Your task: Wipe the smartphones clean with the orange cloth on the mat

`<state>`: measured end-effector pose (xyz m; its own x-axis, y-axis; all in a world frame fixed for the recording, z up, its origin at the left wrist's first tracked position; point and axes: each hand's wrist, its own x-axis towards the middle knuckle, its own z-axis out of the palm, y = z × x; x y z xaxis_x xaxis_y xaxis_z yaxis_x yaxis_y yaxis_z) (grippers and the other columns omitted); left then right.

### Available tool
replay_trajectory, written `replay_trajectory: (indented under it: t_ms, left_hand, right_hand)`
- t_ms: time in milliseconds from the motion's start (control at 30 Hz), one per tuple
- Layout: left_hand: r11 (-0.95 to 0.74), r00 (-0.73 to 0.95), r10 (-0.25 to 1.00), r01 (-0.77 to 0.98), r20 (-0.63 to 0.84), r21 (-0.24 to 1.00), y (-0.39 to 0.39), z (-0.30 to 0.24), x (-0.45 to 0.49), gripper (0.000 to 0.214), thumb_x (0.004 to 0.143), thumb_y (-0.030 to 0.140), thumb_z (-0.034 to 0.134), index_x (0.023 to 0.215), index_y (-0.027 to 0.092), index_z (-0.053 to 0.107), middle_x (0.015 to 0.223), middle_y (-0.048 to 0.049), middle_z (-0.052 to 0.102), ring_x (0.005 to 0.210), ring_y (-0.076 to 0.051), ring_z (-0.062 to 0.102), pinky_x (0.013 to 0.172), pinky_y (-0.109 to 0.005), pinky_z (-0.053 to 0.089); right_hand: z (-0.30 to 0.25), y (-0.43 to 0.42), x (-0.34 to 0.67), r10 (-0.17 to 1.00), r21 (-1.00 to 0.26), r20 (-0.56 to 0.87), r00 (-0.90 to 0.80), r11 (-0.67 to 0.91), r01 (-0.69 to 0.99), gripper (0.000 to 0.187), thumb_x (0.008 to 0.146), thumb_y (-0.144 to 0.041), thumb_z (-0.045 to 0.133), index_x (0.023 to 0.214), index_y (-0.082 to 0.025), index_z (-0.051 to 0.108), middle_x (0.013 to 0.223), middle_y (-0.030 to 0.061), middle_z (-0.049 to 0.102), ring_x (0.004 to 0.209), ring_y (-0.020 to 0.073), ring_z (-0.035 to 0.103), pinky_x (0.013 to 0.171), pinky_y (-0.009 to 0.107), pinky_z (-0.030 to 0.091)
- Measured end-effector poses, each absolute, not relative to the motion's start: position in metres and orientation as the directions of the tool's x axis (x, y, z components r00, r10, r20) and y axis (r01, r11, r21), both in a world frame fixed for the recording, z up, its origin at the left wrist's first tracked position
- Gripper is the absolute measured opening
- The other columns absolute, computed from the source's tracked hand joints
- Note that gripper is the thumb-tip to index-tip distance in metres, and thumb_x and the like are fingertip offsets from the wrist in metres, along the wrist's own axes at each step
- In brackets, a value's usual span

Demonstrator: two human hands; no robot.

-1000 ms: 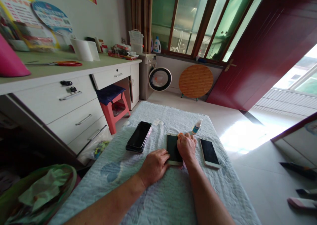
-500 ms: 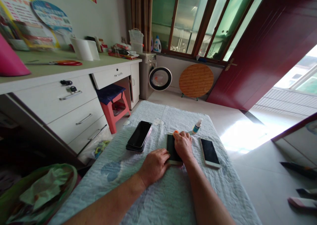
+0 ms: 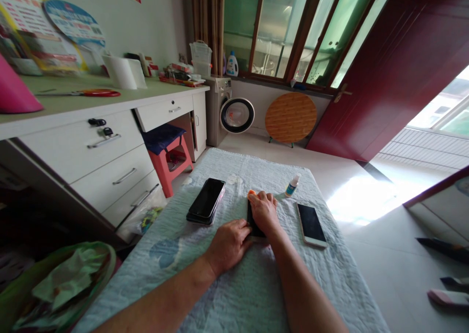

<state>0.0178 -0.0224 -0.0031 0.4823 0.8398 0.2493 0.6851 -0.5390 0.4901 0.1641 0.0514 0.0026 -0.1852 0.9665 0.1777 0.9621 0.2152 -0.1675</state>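
Note:
A smartphone [image 3: 251,219] with a dark screen lies flat on the quilted cover, mostly hidden under my right hand [image 3: 264,212]. That hand is closed over a small orange cloth [image 3: 251,193], pressing it on the screen's upper part; only bits of the orange show. My left hand [image 3: 227,245] grips the phone's lower left edge with bent fingers. To the right lies a white-framed smartphone [image 3: 311,224], screen up. Left of the hands is a stack of smartphones [image 3: 205,200]. A small spray bottle [image 3: 292,186] stands just beyond my right hand.
The pale blue quilted cover [image 3: 234,294] spreads under everything. On the left are a white drawer desk [image 3: 91,152], a red stool [image 3: 170,162] and a waste bin [image 3: 110,262]. Farther back stand a washing machine [image 3: 216,113] with its door open and a round wooden tabletop [image 3: 291,118].
My right hand has slid left across the phone's screen with the orange cloth. The left hand stays at the phone's edge.

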Motion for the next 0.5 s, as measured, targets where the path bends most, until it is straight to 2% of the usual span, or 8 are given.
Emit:
replay_trajectory:
  t_ms: [267, 500]
  left_hand:
    - [-0.544, 0.477, 0.837, 0.675, 0.267, 0.499, -0.0219, -0.0052, 0.0177, 0.013, 0.092, 0.025, 0.058, 0.1, 0.02, 0.066, 0.098, -0.0043, 0.065, 0.093, -0.022, 0.064, 0.085, -0.033, 0.05]
    - [-0.538, 0.484, 0.839, 0.675, 0.247, 0.504, -0.0216, -0.0048, 0.017, 0.015, 0.09, 0.023, 0.06, 0.103, 0.02, 0.067, 0.101, -0.0049, 0.066, 0.095, -0.023, 0.064, 0.087, -0.034, 0.05]
  right_hand:
    - [0.0011, 0.0505, 0.1643, 0.952, -0.173, 0.212, -0.221, 0.259, 0.95, 0.026, 0.099, -0.035, 0.04, 0.112, -0.035, 0.063, 0.103, 0.005, 0.057, 0.099, 0.0227, 0.043, 0.089, 0.034, 0.026]
    - [0.0031, 0.0506, 0.1635, 0.954, -0.158, 0.202, -0.22, 0.254, 0.954, 0.031, 0.101, -0.031, 0.034, 0.111, -0.033, 0.063, 0.103, 0.0056, 0.058, 0.097, 0.0222, 0.043, 0.087, 0.034, 0.025]
